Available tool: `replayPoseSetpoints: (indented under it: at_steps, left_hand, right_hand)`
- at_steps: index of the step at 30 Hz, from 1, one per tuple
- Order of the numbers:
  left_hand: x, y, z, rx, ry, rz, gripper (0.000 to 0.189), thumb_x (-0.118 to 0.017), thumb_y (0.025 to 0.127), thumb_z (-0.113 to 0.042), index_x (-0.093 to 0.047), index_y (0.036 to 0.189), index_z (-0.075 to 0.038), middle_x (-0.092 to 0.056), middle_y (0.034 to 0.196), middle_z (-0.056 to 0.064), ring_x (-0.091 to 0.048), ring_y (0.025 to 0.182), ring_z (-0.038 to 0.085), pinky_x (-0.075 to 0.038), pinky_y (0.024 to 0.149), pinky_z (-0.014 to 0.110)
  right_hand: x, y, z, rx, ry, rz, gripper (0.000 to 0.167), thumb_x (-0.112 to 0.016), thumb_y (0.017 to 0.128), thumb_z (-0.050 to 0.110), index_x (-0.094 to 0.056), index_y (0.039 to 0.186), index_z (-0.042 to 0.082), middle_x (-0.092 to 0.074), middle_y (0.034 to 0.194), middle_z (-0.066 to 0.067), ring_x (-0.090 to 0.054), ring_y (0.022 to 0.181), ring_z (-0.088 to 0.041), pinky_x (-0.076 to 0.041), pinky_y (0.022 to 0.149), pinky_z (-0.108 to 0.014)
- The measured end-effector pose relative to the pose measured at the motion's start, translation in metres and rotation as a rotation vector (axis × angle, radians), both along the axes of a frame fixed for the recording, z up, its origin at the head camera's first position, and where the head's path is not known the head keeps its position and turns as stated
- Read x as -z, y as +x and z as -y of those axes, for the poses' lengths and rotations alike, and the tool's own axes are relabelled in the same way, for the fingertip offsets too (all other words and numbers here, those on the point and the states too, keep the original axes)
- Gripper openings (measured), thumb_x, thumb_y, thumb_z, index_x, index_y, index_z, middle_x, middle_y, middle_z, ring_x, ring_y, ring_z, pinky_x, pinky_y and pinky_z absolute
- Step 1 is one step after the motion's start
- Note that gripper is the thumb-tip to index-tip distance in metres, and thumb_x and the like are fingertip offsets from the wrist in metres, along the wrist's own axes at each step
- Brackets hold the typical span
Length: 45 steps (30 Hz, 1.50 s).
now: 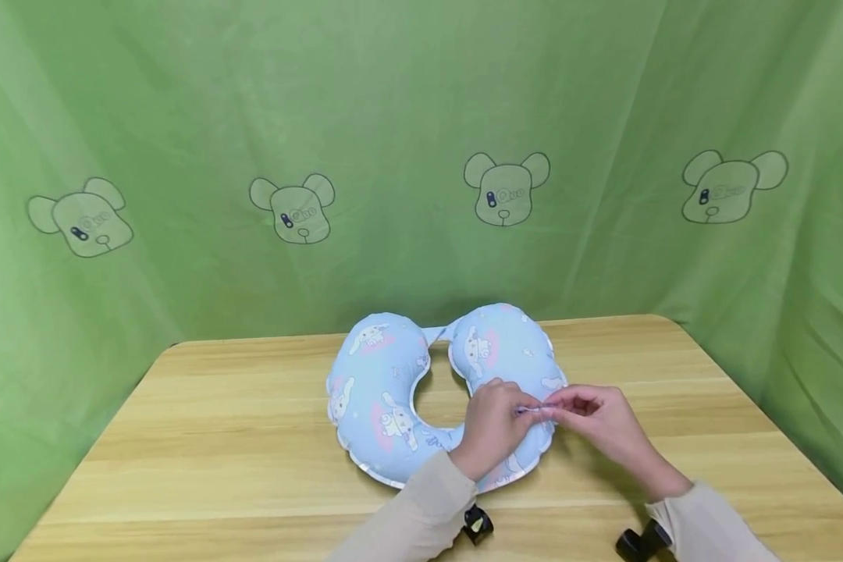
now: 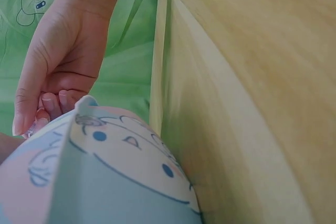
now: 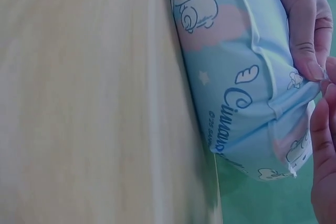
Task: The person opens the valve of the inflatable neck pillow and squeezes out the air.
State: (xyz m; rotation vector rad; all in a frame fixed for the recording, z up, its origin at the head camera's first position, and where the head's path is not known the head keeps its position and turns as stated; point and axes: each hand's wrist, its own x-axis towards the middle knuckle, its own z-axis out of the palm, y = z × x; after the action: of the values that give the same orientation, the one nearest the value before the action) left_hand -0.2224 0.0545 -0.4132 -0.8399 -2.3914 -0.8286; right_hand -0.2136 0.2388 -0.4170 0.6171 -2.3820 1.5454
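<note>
Pale-blue, puffy U-shaped pillow [image 1: 374, 390] lies on the wooden table [image 1: 218, 453]; in head view, left hand [image 1: 495, 421] and right hand [image 1: 599, 417] pinch at its surface. Left wrist view shows small transparent piece [image 2: 37, 126]. Right wrist view: probably valve-handling, next calling for steady fingertips.

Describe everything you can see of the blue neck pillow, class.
The blue neck pillow is U-shaped and plump, apparently inflated, with a smooth skin that looks like plastic or fabric. White long-eared cartoon characters, pink patches and dark-blue lettering decorate it; a pale seam edges it. A strap bridges its far-facing opening. It lies on the wooden table. At its right side, creased there, the left hand and right hand pinch a small piece, mostly hidden.
</note>
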Motion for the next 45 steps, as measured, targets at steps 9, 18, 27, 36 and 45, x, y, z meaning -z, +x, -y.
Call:
replayPoseSetpoints:
  at_steps: [9,18,27,36,45]
  left_hand:
    - [0.0009,0.0011,-0.0006,-0.006,0.010,-0.031,0.010,-0.079,0.076,-0.025,-0.078,0.083,-0.018,-0.068,0.072,-0.010,-0.050,0.064,0.001,-0.034,0.061,0.008]
    - [0.0007,0.0009,-0.0015,0.002,0.008,-0.047,0.014,-0.079,0.074,-0.028,-0.078,0.085,-0.019,-0.068,0.071,-0.010,-0.044,0.060,-0.001,-0.031,0.058,0.007]
    - [-0.0006,-0.0017,0.0009,0.016,0.003,-0.024,0.009,-0.079,0.076,-0.024,-0.078,0.083,-0.019,-0.069,0.073,-0.010,-0.050,0.064,-0.001,-0.034,0.061,0.006]
    - [-0.0022,-0.0011,0.0016,0.014,0.001,0.001,0.010,-0.078,0.076,-0.026,-0.078,0.082,-0.018,-0.070,0.074,-0.009,-0.050,0.063,-0.001,-0.034,0.060,0.006]
    - [0.0002,-0.0008,0.0013,0.023,0.022,0.014,0.012,-0.078,0.076,-0.027,-0.078,0.083,-0.017,-0.070,0.073,-0.009,-0.047,0.061,-0.002,-0.032,0.059,0.006]
  right_hand:
    - [0.0022,0.0015,0.0016,0.048,-0.012,0.022,0.006,-0.072,0.081,0.003,-0.071,0.086,0.001,-0.068,0.069,-0.003,-0.059,0.056,-0.011,-0.051,0.050,-0.027]
    - [0.0033,0.0014,0.0014,0.028,-0.009,-0.072,0.008,-0.068,0.081,-0.004,-0.071,0.088,-0.002,-0.065,0.065,-0.006,-0.056,0.054,-0.011,-0.048,0.048,-0.024]
    - [0.0056,-0.0026,-0.0025,-0.067,0.012,-0.105,0.017,-0.071,0.077,-0.007,-0.069,0.090,0.003,-0.066,0.077,-0.004,-0.057,0.064,-0.008,-0.048,0.054,-0.021]
    - [0.0005,-0.0018,-0.0017,-0.044,0.064,-0.072,0.013,-0.073,0.078,0.000,-0.068,0.088,0.008,-0.064,0.074,0.003,-0.057,0.065,-0.009,-0.049,0.057,-0.022]
    - [0.0039,-0.0033,-0.0014,-0.071,-0.052,0.057,0.007,-0.071,0.080,0.000,-0.066,0.084,0.001,-0.067,0.075,-0.007,-0.060,0.061,-0.019,-0.052,0.053,-0.026]
